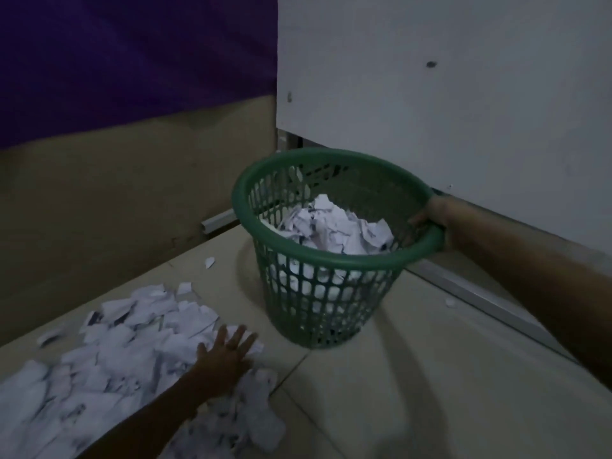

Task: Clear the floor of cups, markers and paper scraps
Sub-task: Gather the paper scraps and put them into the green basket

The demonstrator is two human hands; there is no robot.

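A green lattice waste basket (326, 260) stands tilted on the tiled floor, part filled with crumpled paper scraps (334, 228). My right hand (430, 215) grips its rim on the right side. A wide heap of torn white paper scraps (126, 352) covers the floor at the lower left. My left hand (228, 351) lies flat on the heap's right edge with its fingers spread. No cups or markers are in view.
A white cabinet panel (447, 94) rises behind the basket, with a metal rail (480, 293) along its base. A tan and purple wall (116, 144) closes the left side. Single scraps lie at the wall (209, 262) and by the rail (450, 302).
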